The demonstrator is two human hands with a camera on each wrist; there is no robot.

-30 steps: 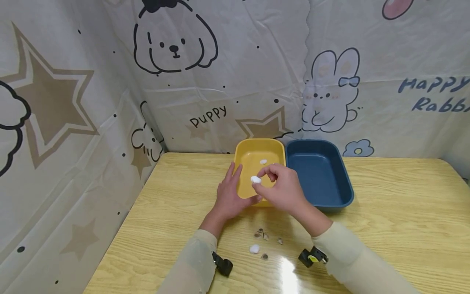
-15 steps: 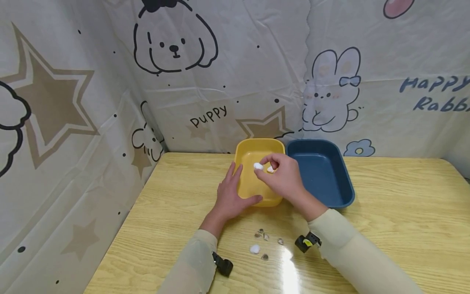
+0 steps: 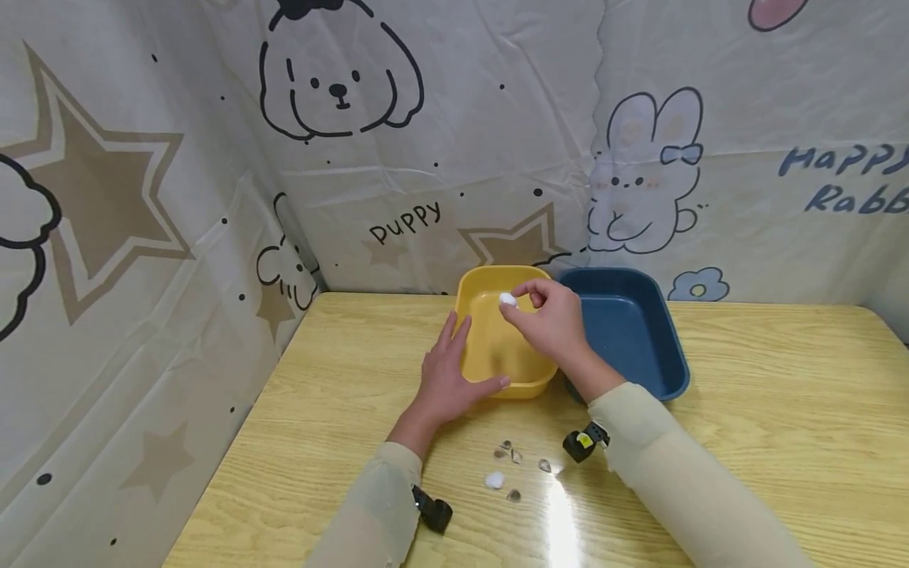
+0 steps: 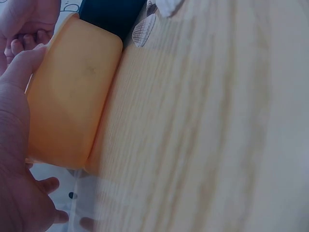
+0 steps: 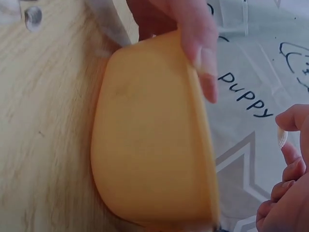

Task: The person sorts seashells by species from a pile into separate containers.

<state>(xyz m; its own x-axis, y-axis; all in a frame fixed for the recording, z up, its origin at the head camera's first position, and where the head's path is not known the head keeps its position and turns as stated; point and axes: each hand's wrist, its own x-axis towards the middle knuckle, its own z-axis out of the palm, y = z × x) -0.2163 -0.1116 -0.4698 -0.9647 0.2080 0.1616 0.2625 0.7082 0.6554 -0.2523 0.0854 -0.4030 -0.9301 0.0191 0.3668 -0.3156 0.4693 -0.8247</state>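
On the pale printed cloth (image 3: 461, 142) behind the counter (image 3: 767, 410), dark lettering (image 3: 406, 223) reads "puppy" below a dog drawing (image 3: 341, 91), and blue lettering (image 3: 855, 180) reads "Happy Rabb", cut by the right edge, beside a rabbit drawing (image 3: 646, 181). The right hand (image 3: 554, 319) pinches a small white ribbed shell (image 3: 507, 300) between thumb and fingers, above the rectangular yellow bin (image 3: 490, 327). Over the past second this hand shifts from the bin's near half toward its far end, while the left hand (image 3: 446, 380) keeps its place, fingers spread along the left rim and thumb on the near rim. A second white piece, seen in the bin area a second ago, is now out of sight. The rectangular dark blue bin (image 3: 632, 339) stands just beside the yellow one; the right hand and forearm cover part of their adjoining edges. On the counter nearer the person lie another white shell (image 3: 494, 480) and five small grey-brown shells (image 3: 517, 456), near a bright glare. A black wrist device (image 3: 433, 511) sits at the left beige sleeve (image 3: 376, 505), another (image 3: 582, 443) at the right beige sleeve (image 3: 689, 473).
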